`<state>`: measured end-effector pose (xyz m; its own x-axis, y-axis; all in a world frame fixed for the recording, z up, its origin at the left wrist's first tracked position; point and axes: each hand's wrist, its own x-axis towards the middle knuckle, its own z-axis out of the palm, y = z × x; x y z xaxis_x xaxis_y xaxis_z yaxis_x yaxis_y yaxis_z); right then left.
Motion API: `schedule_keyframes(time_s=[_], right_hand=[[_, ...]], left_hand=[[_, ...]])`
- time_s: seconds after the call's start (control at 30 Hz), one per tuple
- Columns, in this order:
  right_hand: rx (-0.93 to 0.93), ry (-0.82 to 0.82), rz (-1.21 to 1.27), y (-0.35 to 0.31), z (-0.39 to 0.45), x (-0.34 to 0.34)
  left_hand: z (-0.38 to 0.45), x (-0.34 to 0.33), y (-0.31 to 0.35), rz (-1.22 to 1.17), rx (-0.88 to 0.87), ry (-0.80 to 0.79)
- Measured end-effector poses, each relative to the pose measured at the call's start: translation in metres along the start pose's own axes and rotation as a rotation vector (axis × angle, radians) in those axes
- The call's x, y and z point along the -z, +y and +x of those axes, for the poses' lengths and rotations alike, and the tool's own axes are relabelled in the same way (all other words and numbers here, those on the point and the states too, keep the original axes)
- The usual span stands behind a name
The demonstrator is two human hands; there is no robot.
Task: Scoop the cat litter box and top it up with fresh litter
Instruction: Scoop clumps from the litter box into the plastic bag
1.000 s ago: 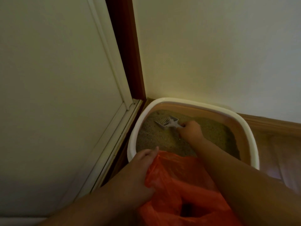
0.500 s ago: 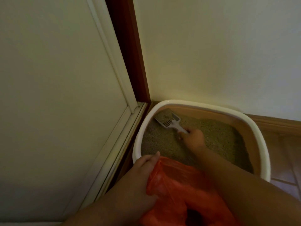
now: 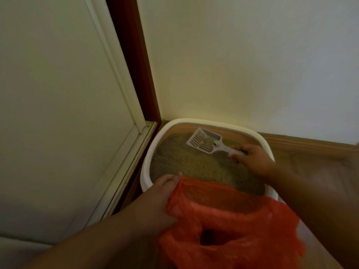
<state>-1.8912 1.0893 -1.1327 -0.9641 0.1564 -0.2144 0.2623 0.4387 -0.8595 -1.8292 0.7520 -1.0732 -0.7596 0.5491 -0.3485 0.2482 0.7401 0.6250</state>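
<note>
A white-rimmed litter box full of sandy litter sits in the corner of the room. My right hand grips the handle of a grey slotted scoop, held above the litter near the far wall of the box, with some litter in its pan. My left hand holds the edge of an orange plastic bag, which hangs open over the near side of the box.
A white door and its dark wood frame stand close on the left. A pale wall with a wooden skirting board runs behind the box. The floor lies to the right.
My right hand has lifted the scoop out of the litter and drawn it to the right along the far side. The left hand keeps its hold on the bag.
</note>
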Motion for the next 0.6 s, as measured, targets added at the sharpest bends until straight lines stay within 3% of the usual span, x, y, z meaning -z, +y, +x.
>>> schedule_keyframes(time_s=[0.13, 0.33, 0.6], right_hand=[[-0.019, -0.062, 0.039, -0.004, -0.022, 0.038], [0.104, -0.159, -0.024, -0.027, -0.057, 0.080], [0.233, -0.385, -0.274, -0.078, -0.078, 0.105]], left_hand=[[0.000, 0.002, 0.010, 0.043, -0.015, -0.031], [-0.003, 0.009, 0.022, 0.132, -0.019, -0.103], [-0.010, 0.013, 0.030, 0.179, -0.002, -0.116]])
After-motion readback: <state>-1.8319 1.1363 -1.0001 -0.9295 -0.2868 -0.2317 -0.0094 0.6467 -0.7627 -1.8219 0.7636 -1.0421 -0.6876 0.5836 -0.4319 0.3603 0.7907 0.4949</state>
